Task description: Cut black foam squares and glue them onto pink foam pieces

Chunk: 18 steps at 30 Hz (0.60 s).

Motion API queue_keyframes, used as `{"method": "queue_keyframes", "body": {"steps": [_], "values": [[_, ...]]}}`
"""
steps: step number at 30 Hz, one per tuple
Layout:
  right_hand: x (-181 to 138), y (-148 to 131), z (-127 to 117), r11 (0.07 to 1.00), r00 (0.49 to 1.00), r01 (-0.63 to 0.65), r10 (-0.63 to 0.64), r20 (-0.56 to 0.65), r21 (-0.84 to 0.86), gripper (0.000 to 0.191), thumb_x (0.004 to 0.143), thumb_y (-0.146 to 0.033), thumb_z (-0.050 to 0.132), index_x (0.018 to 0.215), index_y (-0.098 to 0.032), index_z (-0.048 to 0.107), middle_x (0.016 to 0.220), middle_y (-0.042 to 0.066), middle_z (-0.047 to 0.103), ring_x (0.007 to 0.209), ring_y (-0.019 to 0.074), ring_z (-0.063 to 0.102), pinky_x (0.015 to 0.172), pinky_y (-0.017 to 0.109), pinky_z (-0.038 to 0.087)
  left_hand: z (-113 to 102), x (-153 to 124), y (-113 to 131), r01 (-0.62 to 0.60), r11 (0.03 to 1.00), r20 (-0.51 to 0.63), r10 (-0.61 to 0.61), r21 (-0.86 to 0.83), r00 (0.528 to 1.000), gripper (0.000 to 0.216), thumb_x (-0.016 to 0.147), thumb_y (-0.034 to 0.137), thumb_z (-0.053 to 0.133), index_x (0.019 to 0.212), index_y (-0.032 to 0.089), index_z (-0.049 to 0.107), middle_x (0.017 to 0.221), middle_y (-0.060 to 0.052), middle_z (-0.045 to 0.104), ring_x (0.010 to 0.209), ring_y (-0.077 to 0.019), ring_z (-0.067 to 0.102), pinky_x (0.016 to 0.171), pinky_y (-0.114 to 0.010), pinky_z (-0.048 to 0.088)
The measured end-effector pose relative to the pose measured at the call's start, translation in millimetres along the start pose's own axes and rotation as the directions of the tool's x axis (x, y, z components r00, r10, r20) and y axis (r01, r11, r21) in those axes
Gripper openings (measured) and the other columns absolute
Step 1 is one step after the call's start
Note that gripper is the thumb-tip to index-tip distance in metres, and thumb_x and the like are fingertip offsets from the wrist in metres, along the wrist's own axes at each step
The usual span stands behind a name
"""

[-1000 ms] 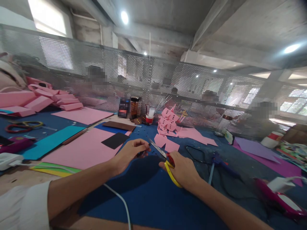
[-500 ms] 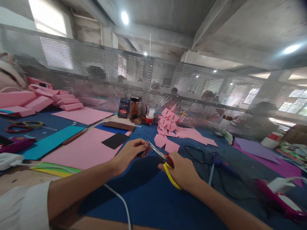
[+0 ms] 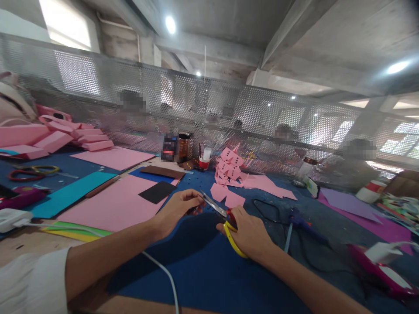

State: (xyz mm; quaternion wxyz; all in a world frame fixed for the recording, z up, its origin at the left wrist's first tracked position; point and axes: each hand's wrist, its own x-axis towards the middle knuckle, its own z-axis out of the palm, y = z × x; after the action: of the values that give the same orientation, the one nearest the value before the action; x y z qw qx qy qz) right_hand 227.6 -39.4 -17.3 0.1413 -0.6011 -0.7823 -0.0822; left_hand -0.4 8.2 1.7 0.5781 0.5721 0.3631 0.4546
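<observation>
Scissors between both hands, paper stack behind, glue gun right.

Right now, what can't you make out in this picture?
Head view:
- Small dark piece pinched by the left hand: too small, half hidden by its fingers.
- Handle of the scissors: partly covered by the right hand.
- People behind the mesh screen: blurred.
- Dark jar: label blurred.
- Pink tool, far right: smeared.

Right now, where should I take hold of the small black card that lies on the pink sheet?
The black card lies flat on the pink sheet, so probably lift its near corner with a fingernail, then pinch. Come from the near side, where the left hand is closest.
</observation>
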Motion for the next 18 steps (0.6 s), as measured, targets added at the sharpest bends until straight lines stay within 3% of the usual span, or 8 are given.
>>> {"method": "queue_keyframes", "body": {"steps": [18], "values": [[-0.2, -2.0, 0.5, 0.999, 0.998, -0.048, 0.047, 0.049, 0.02, 0.049, 0.086, -0.07, 0.046, 0.093, -0.022, 0.054, 0.09, 0.002, 0.065, 0.075, 0.0232, 0.067, 0.057, 0.03, 0.028, 1.0, -1.4, 0.1, 0.005, 1.0, 0.002, -0.005, 0.017, 1.0, 0.017, 0.077, 0.031, 0.068, 0.084, 0.016, 0.066, 0.08, -0.003, 0.066, 0.071, -0.0141, 0.057, 0.066, -0.025, 0.043]]}}
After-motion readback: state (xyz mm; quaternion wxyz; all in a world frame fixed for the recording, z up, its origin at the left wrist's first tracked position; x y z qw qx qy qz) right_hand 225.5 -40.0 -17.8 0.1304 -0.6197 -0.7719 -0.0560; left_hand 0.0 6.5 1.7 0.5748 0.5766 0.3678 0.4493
